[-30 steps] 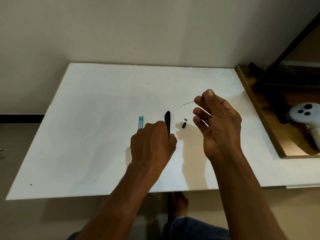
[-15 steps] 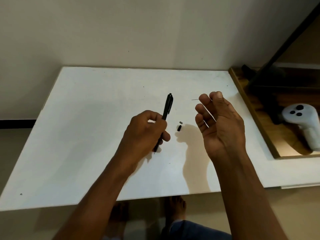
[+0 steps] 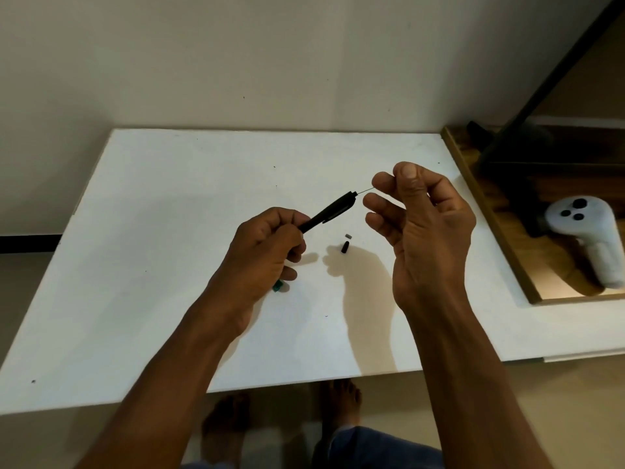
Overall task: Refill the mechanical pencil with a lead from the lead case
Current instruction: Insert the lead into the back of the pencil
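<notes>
My left hand grips the black mechanical pencil above the white table, its open back end tilted up to the right. My right hand pinches a thin lead between thumb and forefinger; the lead's free tip meets the pencil's open end. The black pencil cap and a small eraser piece lie on the table between my hands. The teal lead case peeks out from under my left hand, mostly hidden.
A wooden tray borders the table on the right, holding a white controller and a black stand. A wall stands behind the table. My bare feet show below the table's near edge.
My left hand lifted the pencil off the table and tilted its end toward my right hand. The lead in my right hand now meets the pencil's open end.
</notes>
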